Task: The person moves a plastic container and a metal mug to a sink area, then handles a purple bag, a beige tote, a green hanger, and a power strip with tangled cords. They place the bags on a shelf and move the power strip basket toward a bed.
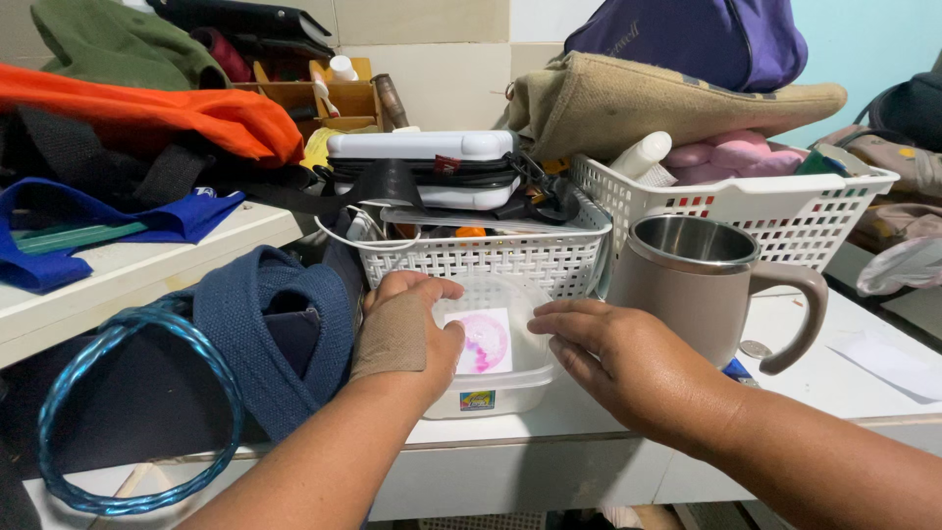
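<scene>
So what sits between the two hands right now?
In the head view, a clear plastic container with a pink-marked lid lies between the left hand and right hand; both touch it.

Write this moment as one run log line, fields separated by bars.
left hand: on clear plastic container | right hand: touching its lid edge | mug: upright, right of container | white basket: behind

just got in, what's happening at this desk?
A person has both hands on a small clear plastic container with a pink-marked lid, at the front edge of a white table. The left hand, wrapped in a tan bandage, grips its left side; the right hand rests fingers on its right side. A taupe steel-lined mug stands just right of it, and white baskets of clutter sit behind.
</scene>
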